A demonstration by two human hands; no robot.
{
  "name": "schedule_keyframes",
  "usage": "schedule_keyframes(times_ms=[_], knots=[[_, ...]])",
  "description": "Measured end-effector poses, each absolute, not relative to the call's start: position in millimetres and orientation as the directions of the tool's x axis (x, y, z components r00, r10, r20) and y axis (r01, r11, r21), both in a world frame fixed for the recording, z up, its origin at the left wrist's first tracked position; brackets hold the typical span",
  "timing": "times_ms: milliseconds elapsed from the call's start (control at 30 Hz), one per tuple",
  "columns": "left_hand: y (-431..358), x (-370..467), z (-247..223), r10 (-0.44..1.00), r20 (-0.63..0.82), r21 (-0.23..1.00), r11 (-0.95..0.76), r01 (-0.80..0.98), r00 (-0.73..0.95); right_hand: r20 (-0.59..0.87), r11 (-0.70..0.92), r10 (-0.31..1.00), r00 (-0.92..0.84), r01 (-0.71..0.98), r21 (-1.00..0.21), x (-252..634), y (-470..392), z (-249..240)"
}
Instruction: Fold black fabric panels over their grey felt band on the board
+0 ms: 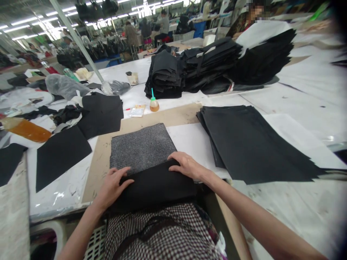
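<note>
A grey ribbed textile panel (142,146) lies flat on a cardboard sheet in front of me. Its near part is covered by a smooth black sheet (158,186) that hangs over the table edge toward my lap. My left hand (115,182) grips the black sheet's left end, thumb on top and fingertips by the fold where grey meets black. At the right end, my right hand (185,165) does likewise, its thumb on the black surface and its fingers over the panel's corner. What lies under the fingers is hidden.
Black sheets (255,144) are stacked at right, with bundled black pieces (211,61) behind. A small oil bottle (154,104) stands beyond the cardboard (90,180). Loose black pieces (63,155) and an orange-filled bottle (27,130) lie left. A person (249,16) is across the table.
</note>
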State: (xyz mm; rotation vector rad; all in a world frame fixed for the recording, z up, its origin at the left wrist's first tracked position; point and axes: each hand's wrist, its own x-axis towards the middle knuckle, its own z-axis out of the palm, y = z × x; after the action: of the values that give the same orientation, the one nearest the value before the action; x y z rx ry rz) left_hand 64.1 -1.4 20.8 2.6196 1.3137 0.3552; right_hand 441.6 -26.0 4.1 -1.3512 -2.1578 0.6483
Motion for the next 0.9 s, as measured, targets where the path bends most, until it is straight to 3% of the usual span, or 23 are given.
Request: schedule_keyframes(times_ms=[100, 200, 300, 400, 633, 900], knots=[[3, 17, 32, 0.825, 0.087, 0.159, -0.564, 0.81, 0.558, 0.248, 0.432, 0.899, -0.361, 0.633, -0.643, 442, -26, -5], [7, 21, 46, 0.863, 0.173, 0.084, -0.493, 0.866, 0.475, 0.285, 0.448, 0.893, -0.349, 0.608, -0.656, 443, -22, -8], [6, 75, 55, 0.851, 0.265, 0.241, -0.514, 0.823, 0.453, 0.291, 0.465, 0.879, -0.378, 0.546, -0.696, 445, -16, -5], [3, 138, 49, 0.772, 0.196, 0.403, -0.626, 0.668, 0.605, 0.286, 0.484, 0.854, -0.434, 0.464, -0.742, 449, -11, -2], [4, 176, 13, 0.756, 0.212, 0.386, -0.647, 0.658, 0.619, 0.235, 0.487, 0.86, -0.453, 0.59, -0.644, 457, -13, 0], [8, 189, 9, 0.73, 0.256, 0.285, -0.683, 0.672, 0.633, 0.213, 0.528, 0.831, -0.513, 0.61, -0.591, 471, -3, 3]])
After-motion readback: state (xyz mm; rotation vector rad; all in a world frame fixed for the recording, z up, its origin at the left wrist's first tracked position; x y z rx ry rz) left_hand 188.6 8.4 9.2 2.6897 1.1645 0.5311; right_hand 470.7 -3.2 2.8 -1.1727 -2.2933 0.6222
